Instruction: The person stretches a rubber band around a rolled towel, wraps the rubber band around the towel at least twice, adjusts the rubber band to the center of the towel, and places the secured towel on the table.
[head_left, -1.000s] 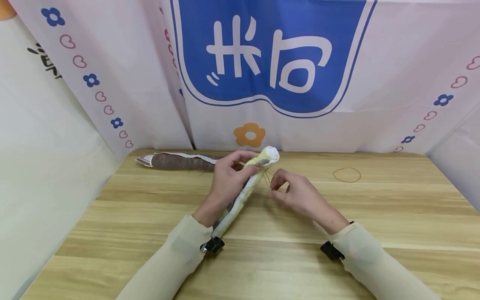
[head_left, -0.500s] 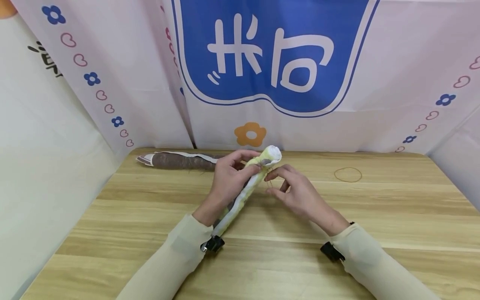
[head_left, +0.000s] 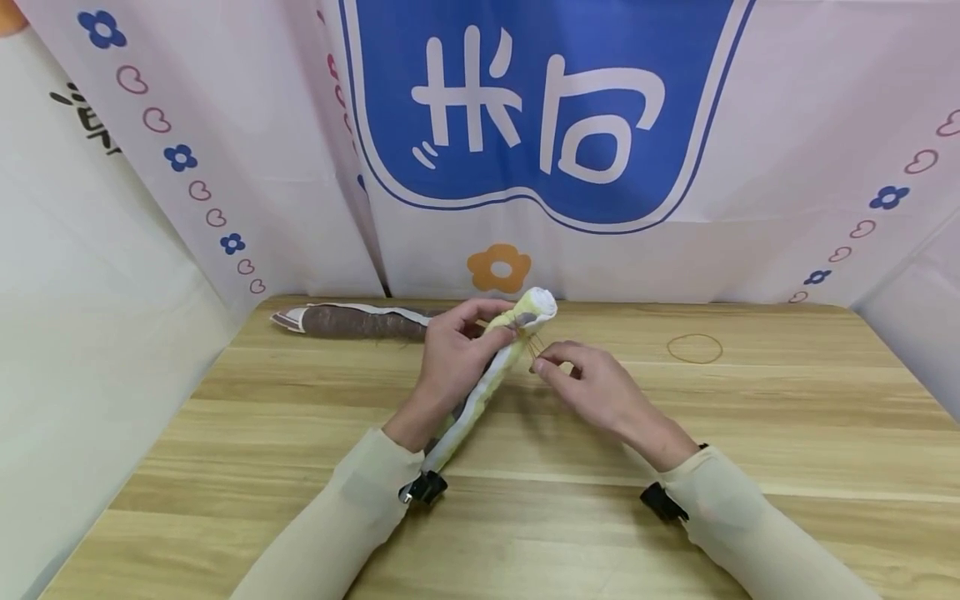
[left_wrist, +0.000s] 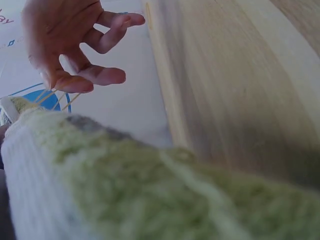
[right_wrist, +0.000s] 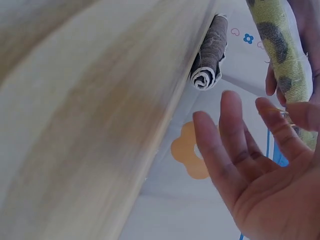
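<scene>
Knitted yellow-green sock roll (head_left: 487,387), long and tube-shaped, gripped by left hand (head_left: 453,358); right hand (head_left: 592,387) pinches thin rubber band (head_left: 531,346) stretched off its far end. Brown fuzzy roll (head_left: 352,321) lies along table (head_left: 675,542) far edge.

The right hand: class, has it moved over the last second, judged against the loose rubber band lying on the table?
Yes. The right hand shifted slightly left, away from the loose rubber band.

Open surface (head_left: 300,433) lies left, right and in front of both hands (head_left: 525,367). Behind them, the brown rolled sock (head_left: 360,322) lies along the far edge, and the backdrop (head_left: 675,258) walls off that edge. A loose rubber band (head_left: 694,349) lies flat, far right.
</scene>
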